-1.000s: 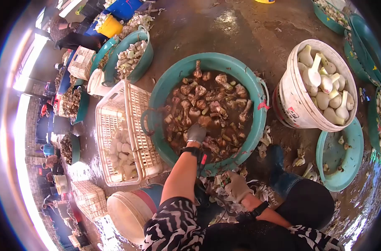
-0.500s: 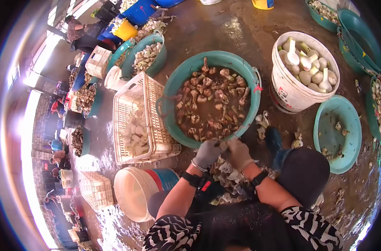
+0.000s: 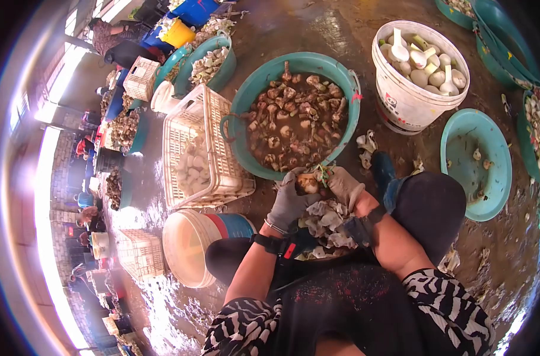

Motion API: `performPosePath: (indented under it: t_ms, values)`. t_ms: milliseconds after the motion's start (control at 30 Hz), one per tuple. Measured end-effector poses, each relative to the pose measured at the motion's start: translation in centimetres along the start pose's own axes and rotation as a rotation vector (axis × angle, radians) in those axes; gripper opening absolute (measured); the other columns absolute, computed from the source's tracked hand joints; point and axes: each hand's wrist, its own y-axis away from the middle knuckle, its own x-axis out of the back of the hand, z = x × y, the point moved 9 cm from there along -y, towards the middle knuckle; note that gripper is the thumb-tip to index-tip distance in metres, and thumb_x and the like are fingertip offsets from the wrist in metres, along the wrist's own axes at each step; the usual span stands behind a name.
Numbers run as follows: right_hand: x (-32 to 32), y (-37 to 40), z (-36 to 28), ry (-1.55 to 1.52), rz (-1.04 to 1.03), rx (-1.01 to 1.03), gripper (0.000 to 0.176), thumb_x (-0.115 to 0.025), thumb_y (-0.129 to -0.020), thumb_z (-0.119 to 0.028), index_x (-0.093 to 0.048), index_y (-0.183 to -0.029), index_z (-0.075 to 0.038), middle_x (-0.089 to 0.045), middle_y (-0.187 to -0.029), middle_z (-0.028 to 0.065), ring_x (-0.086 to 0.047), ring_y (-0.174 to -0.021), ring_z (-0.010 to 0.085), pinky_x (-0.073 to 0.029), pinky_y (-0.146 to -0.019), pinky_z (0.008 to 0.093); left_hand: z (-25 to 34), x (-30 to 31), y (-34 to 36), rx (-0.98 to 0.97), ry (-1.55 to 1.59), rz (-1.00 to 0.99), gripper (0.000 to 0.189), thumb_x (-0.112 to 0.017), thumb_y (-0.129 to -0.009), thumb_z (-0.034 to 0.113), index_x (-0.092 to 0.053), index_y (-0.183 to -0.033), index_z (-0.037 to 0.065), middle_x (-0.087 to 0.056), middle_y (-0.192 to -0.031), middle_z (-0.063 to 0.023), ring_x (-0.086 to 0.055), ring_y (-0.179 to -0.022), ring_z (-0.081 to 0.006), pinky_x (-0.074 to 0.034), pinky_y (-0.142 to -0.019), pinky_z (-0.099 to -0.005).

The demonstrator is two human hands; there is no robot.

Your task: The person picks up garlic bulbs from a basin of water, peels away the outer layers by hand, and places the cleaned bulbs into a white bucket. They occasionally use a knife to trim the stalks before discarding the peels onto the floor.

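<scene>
My left hand [image 3: 286, 203], in a grey glove, is closed round a garlic bulb [image 3: 308, 183] with a pale, brownish skin. From the other side my gloved right hand [image 3: 345, 187] pinches the bulb's end, where green and reddish scraps show; its fingertips are partly hidden. Both hands are just in front of the near rim of a green tub [image 3: 237, 151]. Unpeeled garlic bulbs [image 3: 294, 113] float there in brown water. Below my hands lies a heap of pale garlic peelings [image 3: 329, 224].
Left of the tub stand a cream crate [image 3: 221, 127] with pale bulbs and a white bucket [image 3: 181, 243]. To the right are a white bucket [image 3: 394, 107] of peeled garlic and a green basin [image 3: 447, 148] with scraps. A person [image 3: 118, 44] bends at far left.
The view has tilted, so the tub and buckets appear higher. My hands have turned and moved slightly apart, and the garlic bulb between them now shows.
</scene>
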Motion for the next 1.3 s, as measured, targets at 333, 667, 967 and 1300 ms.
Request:
performPosePath:
  t_ms: [333,667,967,1300]
  values:
    - [0.1,-1.2,4.0,-0.012,0.001,0.203,0.019,-0.056,-0.084,-0.003,-0.063,-0.102,-0.002,-0.062,-0.084,-0.0016,-0.056,-0.071,0.0088,-0.045,-0.064,0.0213,-2.7,-1.3,1.6,0.683,1.162,0.02,0.037,-0.045,-0.093,0.038,-0.057,-0.109,0.007,-0.062,-0.088,-0.0038,-0.058,-0.068,-0.0101,-0.047,-0.053,-0.0193]
    - [2.6,-0.9,2.9,-0.185,0.317,0.177,0.025,-0.048,-0.085,0.001,-0.064,-0.104,0.001,-0.064,-0.094,0.0025,-0.059,-0.082,0.0098,-0.049,-0.073,0.0249,-2.9,3.0,-0.7,0.339,0.276,0.336,0.036,-0.058,-0.089,0.036,-0.058,-0.107,0.005,-0.063,-0.082,-0.003,-0.057,-0.065,-0.0116,-0.045,-0.056,-0.0232]
    - [0.5,0.5,1.6,-0.127,0.134,0.144,0.029,-0.046,-0.079,0.005,-0.064,-0.102,0.002,-0.064,-0.095,0.0052,-0.06,-0.079,0.0139,-0.05,-0.067,0.0271,-2.6,-0.5,-1.7,0.208,0.388,0.155,0.022,-0.059,-0.089,0.013,-0.057,-0.106,0.001,-0.063,-0.092,-0.0079,-0.062,-0.078,-0.017,-0.051,-0.07,-0.0261]
    - [1.6,0.6,11.1,1.332,-0.039,-0.264,0.026,-0.06,-0.079,-0.027,-0.065,-0.097,-0.009,-0.063,-0.104,0.0175,-0.06,-0.099,0.0361,-0.049,-0.081,0.0425,0.0,6.1,-2.1,0.014,0.934,0.267,0.041,-0.046,-0.095,0.034,-0.047,-0.122,0.002,-0.052,-0.124,-0.0148,-0.049,-0.116,-0.0301,-0.041,-0.098,-0.0463]
